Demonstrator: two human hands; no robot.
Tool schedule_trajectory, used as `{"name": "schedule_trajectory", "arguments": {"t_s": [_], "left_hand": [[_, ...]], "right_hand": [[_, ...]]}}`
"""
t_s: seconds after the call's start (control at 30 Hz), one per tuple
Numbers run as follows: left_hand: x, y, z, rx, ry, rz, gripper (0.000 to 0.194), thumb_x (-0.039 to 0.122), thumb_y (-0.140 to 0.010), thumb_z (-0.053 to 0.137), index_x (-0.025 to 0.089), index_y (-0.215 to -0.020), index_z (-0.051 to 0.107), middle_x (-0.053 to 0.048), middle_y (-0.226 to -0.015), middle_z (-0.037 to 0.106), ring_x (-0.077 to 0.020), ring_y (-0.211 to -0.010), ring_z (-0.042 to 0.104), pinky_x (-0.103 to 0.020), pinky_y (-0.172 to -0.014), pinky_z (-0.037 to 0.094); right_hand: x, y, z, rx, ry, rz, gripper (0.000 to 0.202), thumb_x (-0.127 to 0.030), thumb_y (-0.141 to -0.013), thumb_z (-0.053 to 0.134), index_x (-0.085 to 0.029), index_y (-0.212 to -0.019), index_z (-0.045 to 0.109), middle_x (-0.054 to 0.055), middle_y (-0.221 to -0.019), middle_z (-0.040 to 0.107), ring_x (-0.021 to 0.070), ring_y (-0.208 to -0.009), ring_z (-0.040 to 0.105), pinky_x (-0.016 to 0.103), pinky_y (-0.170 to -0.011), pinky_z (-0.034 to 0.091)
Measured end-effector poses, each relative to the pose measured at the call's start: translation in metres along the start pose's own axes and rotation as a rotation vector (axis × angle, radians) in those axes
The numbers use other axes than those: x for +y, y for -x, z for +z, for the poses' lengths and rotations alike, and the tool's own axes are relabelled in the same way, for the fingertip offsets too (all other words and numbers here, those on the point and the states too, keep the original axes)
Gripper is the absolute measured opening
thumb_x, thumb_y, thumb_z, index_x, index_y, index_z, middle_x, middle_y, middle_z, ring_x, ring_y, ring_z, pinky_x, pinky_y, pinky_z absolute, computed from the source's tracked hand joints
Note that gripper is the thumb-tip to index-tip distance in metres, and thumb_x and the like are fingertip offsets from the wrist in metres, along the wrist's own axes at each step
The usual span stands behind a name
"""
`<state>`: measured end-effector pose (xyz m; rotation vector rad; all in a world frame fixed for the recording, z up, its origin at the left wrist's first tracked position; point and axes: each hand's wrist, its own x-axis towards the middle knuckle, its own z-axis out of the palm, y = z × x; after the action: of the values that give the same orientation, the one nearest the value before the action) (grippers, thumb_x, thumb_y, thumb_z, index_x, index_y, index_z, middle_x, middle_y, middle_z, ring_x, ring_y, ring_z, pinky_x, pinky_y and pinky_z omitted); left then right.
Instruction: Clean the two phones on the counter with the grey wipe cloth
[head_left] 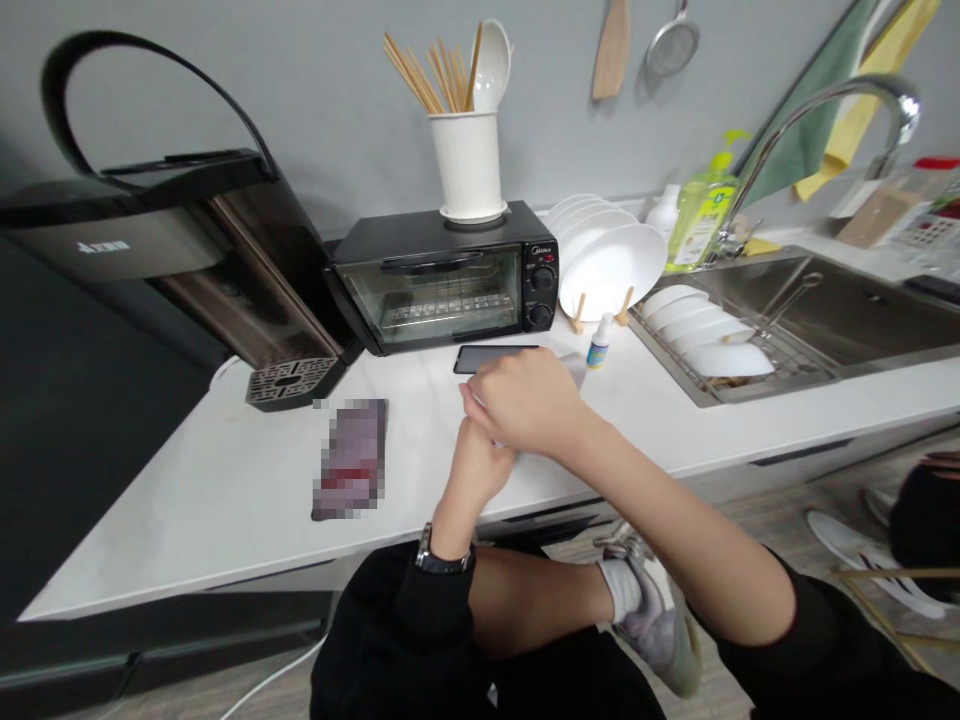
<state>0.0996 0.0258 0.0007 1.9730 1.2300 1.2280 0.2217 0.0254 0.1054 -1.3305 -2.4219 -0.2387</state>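
Just above the front part of the counter, my right hand [531, 398] lies across my left hand [478, 462], the two touching. My right hand's fingers are curled in, and whatever they hold is hidden. My left hand seems closed too, its fingers mostly covered by the right; a watch [442, 552] circles that wrist. Past my right hand shows a pale greyish piece [574, 368] that I cannot identify. Behind my hands lies a dark flat phone [480, 357]. A small spray bottle [599, 343] stands upright to their right, and a blurred-out phone [351, 458] lies to their left.
A toaster oven [442, 290] bears a white holder [468, 165] with chopsticks and a spoon. Left stands a black drink machine [255, 270]. White plates [619, 262] stand in a rack beside a sink [847, 300] holding bowls [705, 325]. Another person's shoe [862, 560] is at right.
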Motion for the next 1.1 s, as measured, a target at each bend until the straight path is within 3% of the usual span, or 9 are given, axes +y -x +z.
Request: {"name": "schedule_trajectory", "arguments": {"t_s": [0.13,0.3,0.4,0.53,0.63,0.77,0.87,1.0,1.1], "left_hand": [[0.002,-0.002,-0.001,-0.043,-0.057,-0.031,0.002,0.016,-0.076,0.063,0.018,-0.076,0.063,-0.007,-0.076,0.072,-0.0241,-0.077,0.068,-0.030,-0.070,0.050],[0.003,-0.003,0.001,-0.055,0.003,-0.126,0.025,0.026,-0.086,0.062,0.020,-0.066,0.049,0.004,-0.058,0.051,-0.0117,-0.055,0.045,-0.024,-0.056,0.035],[0.003,-0.002,0.001,-0.055,0.002,-0.126,0.029,0.030,-0.087,0.062,0.021,-0.064,0.048,0.004,-0.056,0.051,-0.0118,-0.054,0.045,-0.024,-0.055,0.033],[0.002,-0.002,0.001,-0.058,-0.049,-0.057,0.009,0.021,-0.081,0.059,0.019,-0.073,0.061,-0.006,-0.071,0.070,-0.0215,-0.069,0.064,-0.028,-0.063,0.046],[0.002,-0.002,0.000,0.017,-0.090,0.056,0.024,0.019,-0.081,0.058,0.015,-0.101,0.072,-0.015,-0.106,0.078,-0.0307,-0.103,0.070,-0.034,-0.081,0.054],[0.002,-0.003,-0.002,-0.076,-0.118,-0.019,0.015,0.006,-0.074,0.056,0.017,-0.073,0.065,-0.008,-0.074,0.073,-0.0242,-0.075,0.068,-0.028,-0.066,0.049],[0.003,-0.004,-0.002,-0.081,-0.090,-0.070,0.017,0.005,-0.075,0.055,0.019,-0.065,0.056,-0.002,-0.061,0.064,-0.0168,-0.059,0.057,-0.025,-0.059,0.042],[0.006,-0.004,-0.002,-0.044,-0.011,-0.113,0.014,0.010,-0.074,0.063,0.019,-0.067,0.056,0.001,-0.060,0.062,-0.0143,-0.058,0.053,-0.024,-0.057,0.039],[0.007,-0.003,-0.002,-0.051,0.011,-0.134,0.013,0.013,-0.074,0.062,0.019,-0.065,0.056,0.001,-0.060,0.063,-0.0154,-0.058,0.056,-0.025,-0.058,0.041]], "right_hand": [[0.022,0.006,0.012,0.132,-0.078,-0.234,0.059,-0.048,-0.113,0.028,-0.017,-0.097,0.076,0.009,-0.092,0.076,0.0209,-0.086,0.065,0.034,-0.073,0.035],[0.033,0.001,-0.008,-0.107,-0.138,0.287,0.083,-0.066,-0.108,0.017,-0.017,-0.082,0.078,0.012,-0.079,0.075,0.0251,-0.079,0.069,0.033,-0.066,0.033],[0.023,-0.006,-0.021,-0.222,-0.043,0.400,0.079,-0.063,-0.108,0.024,-0.014,-0.082,0.081,0.017,-0.081,0.077,0.0303,-0.082,0.072,0.035,-0.065,0.033],[0.004,-0.006,-0.014,-0.125,0.036,0.143,0.068,-0.056,-0.109,0.032,-0.014,-0.089,0.082,0.016,-0.082,0.077,0.0285,-0.079,0.070,0.035,-0.064,0.033],[0.003,-0.001,0.006,0.028,0.021,-0.131,0.063,-0.050,-0.111,0.031,-0.017,-0.088,0.079,0.010,-0.080,0.075,0.0233,-0.076,0.066,0.035,-0.065,0.031],[0.023,0.008,0.031,0.298,0.007,-0.321,0.058,-0.042,-0.112,0.028,-0.020,-0.089,0.076,0.007,-0.082,0.073,0.0214,-0.082,0.062,0.036,-0.073,0.033],[0.032,0.011,0.028,0.302,-0.034,-0.084,0.065,-0.041,-0.112,0.020,-0.017,-0.087,0.075,0.008,-0.080,0.072,0.0207,-0.076,0.062,0.036,-0.071,0.033],[0.020,0.005,0.003,0.056,-0.018,0.326,0.061,-0.037,-0.109,0.029,-0.015,-0.079,0.077,0.012,-0.074,0.074,0.0225,-0.067,0.064,0.035,-0.062,0.030],[0.006,-0.001,-0.009,-0.010,0.046,0.394,0.056,-0.037,-0.106,0.036,-0.012,-0.083,0.080,0.016,-0.080,0.077,0.0267,-0.072,0.068,0.035,-0.064,0.034]]}}
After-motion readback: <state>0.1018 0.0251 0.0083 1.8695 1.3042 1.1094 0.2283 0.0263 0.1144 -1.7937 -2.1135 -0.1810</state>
